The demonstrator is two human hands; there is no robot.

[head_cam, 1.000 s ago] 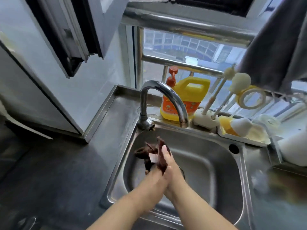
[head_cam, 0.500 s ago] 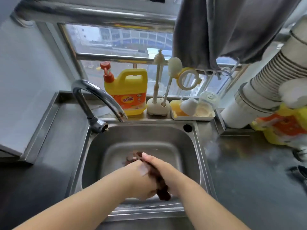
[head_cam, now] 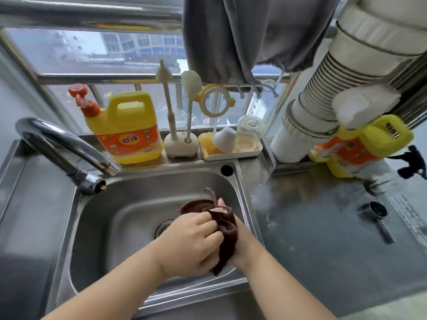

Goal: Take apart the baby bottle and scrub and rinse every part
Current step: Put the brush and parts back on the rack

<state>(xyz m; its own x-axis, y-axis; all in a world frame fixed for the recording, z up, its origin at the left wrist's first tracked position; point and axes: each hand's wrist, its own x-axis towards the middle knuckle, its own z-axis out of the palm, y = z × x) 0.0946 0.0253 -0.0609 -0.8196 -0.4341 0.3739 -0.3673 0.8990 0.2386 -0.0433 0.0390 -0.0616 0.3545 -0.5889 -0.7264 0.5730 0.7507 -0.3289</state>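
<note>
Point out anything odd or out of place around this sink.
Both hands, left and right, hold a dark brown cloth over the sink, while the bottle parts sit untouched in the white tray. A second yellow jug lies tipped on the counter at right.

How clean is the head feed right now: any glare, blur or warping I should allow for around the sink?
Head view: daylight from the window backlights the scene; soft sheen on the sink and a bright smear on the counter; wide-angle bending at the edges; both hands and brown cloth reasonably sharp.
</note>
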